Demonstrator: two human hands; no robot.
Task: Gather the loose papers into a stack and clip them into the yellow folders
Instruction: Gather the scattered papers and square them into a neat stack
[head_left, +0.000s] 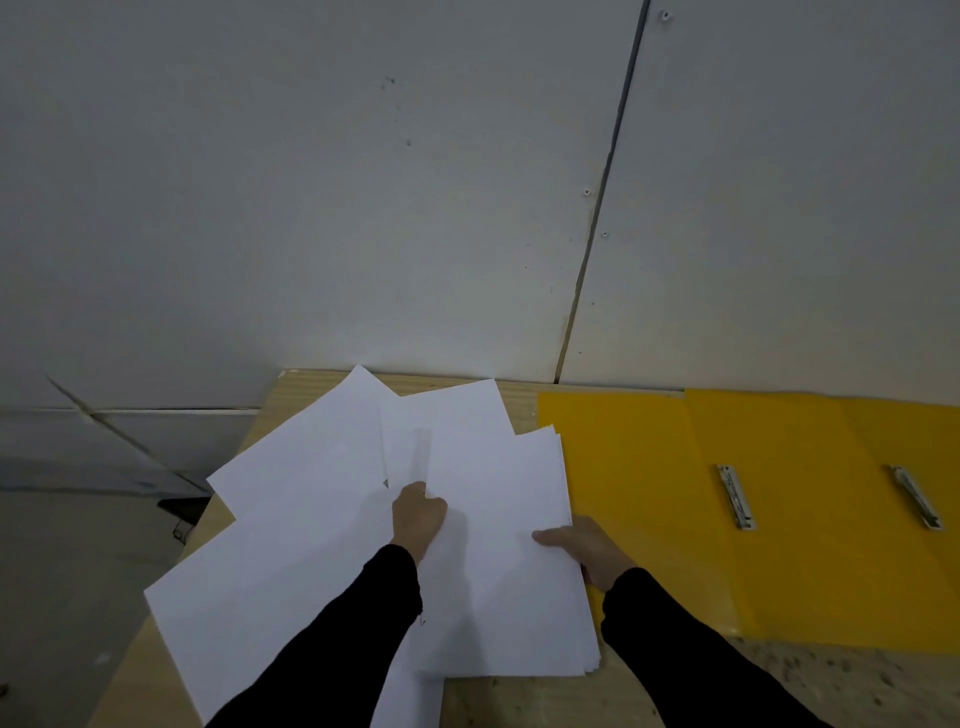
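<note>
Two yellow folders (649, 467) lie open on the wooden table (519, 696), right of the papers, each showing a metal clip (735, 496). Loose sheets (311, 467) fan leftward from a partial stack (509, 571). My left hand (418, 512) is curled, pinching a sheet's edge. My right hand (582, 545) grips the stack's right edge, thumb on top, over the nearest folder.

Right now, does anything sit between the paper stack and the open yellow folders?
Nothing visible does. The stack, gripped by the right hand, overlaps the nearest folder's edge; the yellow surface up to its metal clip is bare.
</note>
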